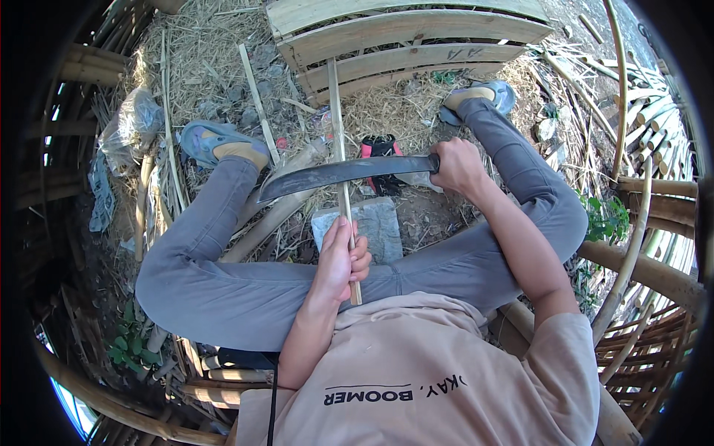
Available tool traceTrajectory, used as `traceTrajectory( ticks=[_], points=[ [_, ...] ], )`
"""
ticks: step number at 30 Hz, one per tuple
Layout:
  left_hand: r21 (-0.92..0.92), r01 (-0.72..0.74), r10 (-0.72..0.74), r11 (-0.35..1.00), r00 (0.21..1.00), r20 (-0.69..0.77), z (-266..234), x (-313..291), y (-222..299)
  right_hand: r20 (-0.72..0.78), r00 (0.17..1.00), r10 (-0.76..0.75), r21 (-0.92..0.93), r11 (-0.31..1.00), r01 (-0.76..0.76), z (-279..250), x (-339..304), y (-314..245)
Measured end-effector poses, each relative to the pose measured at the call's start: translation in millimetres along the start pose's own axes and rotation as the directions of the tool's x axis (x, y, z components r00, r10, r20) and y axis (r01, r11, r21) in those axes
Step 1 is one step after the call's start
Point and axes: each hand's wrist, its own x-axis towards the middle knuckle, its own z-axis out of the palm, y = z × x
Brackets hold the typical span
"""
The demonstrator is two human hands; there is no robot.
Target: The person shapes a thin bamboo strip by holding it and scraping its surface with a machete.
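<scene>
Pale, narrow strip of bamboo or wood runs lengthwise through the middle of the frame. Straw-strewn ground spreads across the upper left. At top centre stands a slatted wooden crate; the strip's far end overlaps its lower edge, though I cannot tell whether they touch. Grey trouser legs bound the space left and right, with ground between them. A machete with a dark, curved metal blade crosses over the strip at centre, its tip leftward, appearing close to one trouser leg. Below the blade sits a rough grey stone block. The right hand, right of centre, has its fingers clamped around the machete's handle; the left hand, lower centre, has its fingers closed on the strip's near part.
</scene>
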Motion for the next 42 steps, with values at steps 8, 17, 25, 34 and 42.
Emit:
traceTrajectory(
  ticks=[8,17,25,34,42],
  points=[
    [-0.064,-0.055,0.055,0.996,0.998,0.003,-3,-4,3,-0.257,0.961,0.102,-0.018,0.994,-0.111,-10,-8,33],
    [-0.029,-0.018,0.018,0.999,1.0,-0.017,0,-1,3,-0.034,0.995,-0.094,-0.025,0.995,0.093,-9,-11,-8],
    [-0.022,0.006,-0.006,1.0,1.0,0.009,-2,5,-1,0.0,0.99,-0.139,0.022,0.99,0.139,-5,-13,-18],
    [0.044,-0.009,0.01,0.999,1.0,-0.019,0,5,-3,0.014,1.0,-0.006,-0.001,1.0,0.006,2,6,-14],
    [0.036,-0.023,0.024,0.999,0.999,-0.024,1,3,-1,-0.032,0.999,-0.012,-0.039,0.999,0.011,2,9,-5]
  ],
)
